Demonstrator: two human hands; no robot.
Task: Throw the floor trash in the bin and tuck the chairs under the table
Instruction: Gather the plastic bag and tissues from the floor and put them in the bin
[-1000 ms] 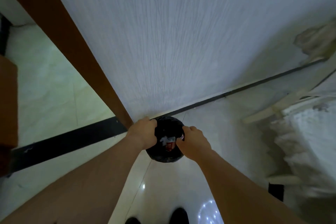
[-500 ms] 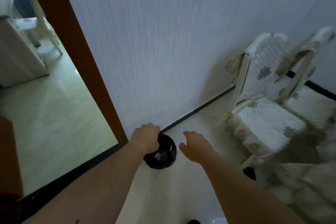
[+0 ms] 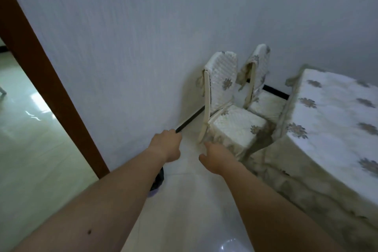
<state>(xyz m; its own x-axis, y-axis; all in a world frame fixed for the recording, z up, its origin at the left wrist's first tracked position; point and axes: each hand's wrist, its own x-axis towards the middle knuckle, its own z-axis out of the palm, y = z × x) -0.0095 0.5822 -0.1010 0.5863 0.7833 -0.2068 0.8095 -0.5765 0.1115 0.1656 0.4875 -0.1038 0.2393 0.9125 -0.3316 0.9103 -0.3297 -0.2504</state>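
Observation:
Two chairs in white quilted covers stand by the wall: the nearer chair (image 3: pixel 235 120) sits out from the table, and the farther chair (image 3: pixel 259 88) has its seat partly under the cloth. The table (image 3: pixel 331 108) carries a white flowered cloth that hangs to the floor. My left hand (image 3: pixel 165 145) and my right hand (image 3: pixel 216 157) are stretched out in front of me, both empty with loose fingers. My right hand is close to the nearer chair's seat corner. The black-lined bin (image 3: pixel 158 180) stands by the wall, mostly hidden under my left forearm.
A brown door frame (image 3: pixel 47 80) runs diagonally at the left, with a glossy pale floor beyond it. The white wall has a black skirting strip (image 3: pixel 188 120) at its base. Pale tiles lie between me and the chairs.
Both hands have let go of the bin and lifted away from it. My view has swung up and right, so the bin has dropped under my left arm and the chairs and table have come into sight.

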